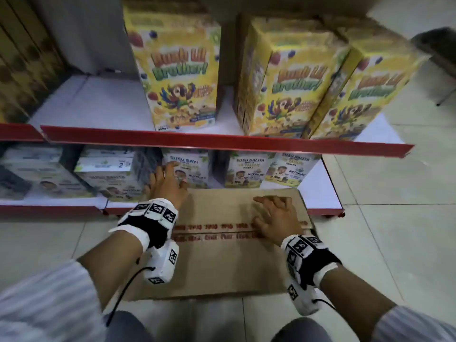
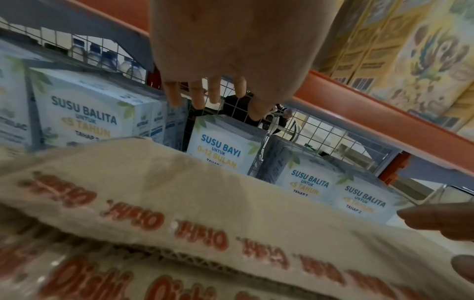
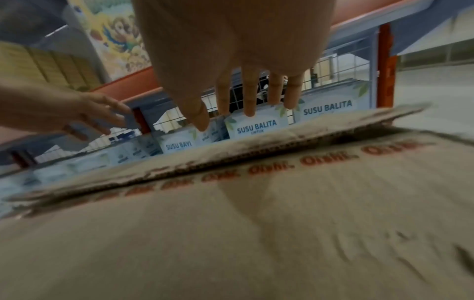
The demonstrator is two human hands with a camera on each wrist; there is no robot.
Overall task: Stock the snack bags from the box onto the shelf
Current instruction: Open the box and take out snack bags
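A brown cardboard box [image 1: 222, 262] sits on the floor against the lower shelf, its top flaps down and a red-printed tape strip along the seam. In the wrist views the far flap [image 3: 231, 154] stands slightly raised at the seam. No snack bags show. My left hand [image 1: 165, 183] hovers over the box's far left corner with fingers spread and holds nothing; its fingers [image 2: 205, 97] point at the milk cartons. My right hand [image 1: 275, 218] lies spread over the far flap near the seam, fingers [image 3: 248, 101] straight; whether it touches the flap I cannot tell.
Blue-white milk cartons [image 1: 187, 171] fill the lower shelf behind the box. Tall yellow cereal boxes [image 1: 177, 77] stand on the upper shelf with its red edge [image 1: 222, 140], with a bare white stretch [image 1: 93, 104] to their left. Tiled floor [image 1: 394, 218] lies to the right.
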